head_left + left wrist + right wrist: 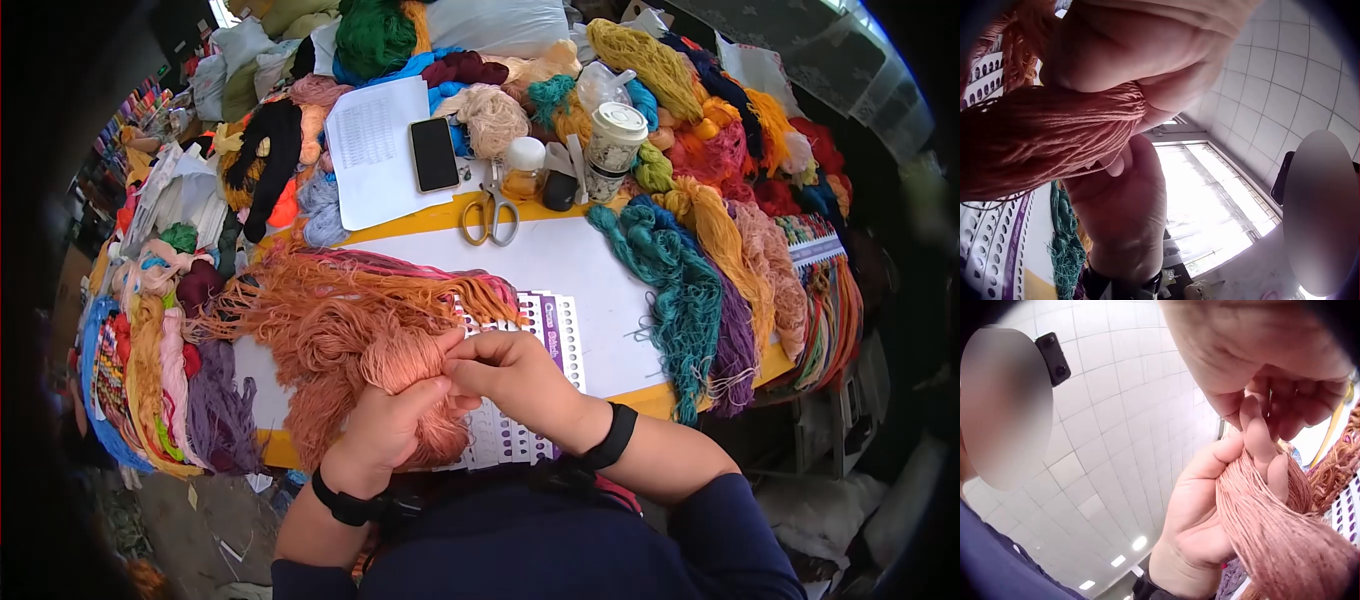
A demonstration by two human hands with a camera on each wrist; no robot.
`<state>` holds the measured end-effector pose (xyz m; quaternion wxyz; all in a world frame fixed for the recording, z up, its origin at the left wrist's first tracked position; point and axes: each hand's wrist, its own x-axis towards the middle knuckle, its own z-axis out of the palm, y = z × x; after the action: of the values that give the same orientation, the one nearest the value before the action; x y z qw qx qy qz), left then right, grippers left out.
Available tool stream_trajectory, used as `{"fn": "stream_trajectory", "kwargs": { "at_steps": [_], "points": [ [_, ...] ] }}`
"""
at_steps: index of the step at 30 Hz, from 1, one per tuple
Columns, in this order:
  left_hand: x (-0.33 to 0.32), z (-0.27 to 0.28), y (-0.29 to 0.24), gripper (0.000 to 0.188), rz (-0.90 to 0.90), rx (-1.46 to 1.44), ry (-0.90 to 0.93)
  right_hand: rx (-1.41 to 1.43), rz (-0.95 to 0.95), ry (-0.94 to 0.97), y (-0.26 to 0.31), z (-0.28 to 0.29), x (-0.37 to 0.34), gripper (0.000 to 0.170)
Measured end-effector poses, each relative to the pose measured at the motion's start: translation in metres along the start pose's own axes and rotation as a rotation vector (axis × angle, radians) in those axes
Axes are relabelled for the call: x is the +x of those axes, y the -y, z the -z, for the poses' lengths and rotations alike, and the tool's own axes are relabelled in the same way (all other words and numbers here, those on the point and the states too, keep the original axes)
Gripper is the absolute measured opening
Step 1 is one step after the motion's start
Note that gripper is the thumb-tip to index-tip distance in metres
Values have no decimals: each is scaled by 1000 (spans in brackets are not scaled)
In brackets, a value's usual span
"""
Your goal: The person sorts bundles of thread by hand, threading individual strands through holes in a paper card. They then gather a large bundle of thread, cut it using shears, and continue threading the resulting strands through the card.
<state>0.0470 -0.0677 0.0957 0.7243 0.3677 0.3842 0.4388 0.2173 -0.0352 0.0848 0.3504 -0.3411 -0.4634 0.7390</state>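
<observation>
My left hand (392, 422) grips a thick salmon-pink skein of embroidery thread (400, 362), its thumb lying across the strands. In the right wrist view, the skein (1266, 519) fans downward from between the left fingers. My right hand (520, 378) meets the left fingertips at the skein's edge, thumb and index finger pinched together at the thread there. What lies exactly between those fingertips is hidden. Beneath both hands are white cards punched with holes (568, 340), partly covered by the skein. More loose pink and orange thread (290, 300) spreads to the left.
Scissors (490, 212), a phone (434, 155), a printed sheet (375, 150), a small jar (524, 168) and a lidded paper cup (612, 150) stand or lie at the back. Teal skeins (675, 285) hang at the right, purple thread (222, 400) at the left. Piled yarn rings the table.
</observation>
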Motion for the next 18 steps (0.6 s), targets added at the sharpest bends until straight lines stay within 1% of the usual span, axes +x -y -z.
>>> {"fn": "stream_trajectory", "kwargs": {
  "at_steps": [2,4,8,10,11,12,13,14,15,16,17,18],
  "points": [
    [-1,4,-1,48,20,-19,2,24,-27,25,1,2,-3,15],
    [-2,4,-2,48,41,-37,7,-28,79,-11,3,2,-5,15],
    [-4,0,-5,44,25,-40,-19,-78,57,-27,9,4,-10,14],
    [-5,1,-3,42,24,-36,-27,10,70,-29,9,6,-12,16],
    [-5,6,0,39,-54,-19,-41,7,72,-27,11,11,-13,16],
    [-5,12,2,37,-131,-1,-55,201,116,-15,14,21,-16,16],
    [-6,21,-1,37,-132,0,-55,395,158,-4,19,33,-19,16],
    [-10,35,-5,36,-131,-177,-84,531,222,126,32,52,-26,17],
    [-14,50,-10,34,-127,-357,-116,587,241,151,57,70,-42,15],
    [-16,63,-21,35,-219,-377,-94,711,350,186,68,96,-56,13],
    [-21,67,-34,36,-338,-256,-381,726,411,68,86,112,-75,12],
    [-24,97,-40,37,-378,-218,-459,591,451,-34,101,140,-92,8]
  ]
}}
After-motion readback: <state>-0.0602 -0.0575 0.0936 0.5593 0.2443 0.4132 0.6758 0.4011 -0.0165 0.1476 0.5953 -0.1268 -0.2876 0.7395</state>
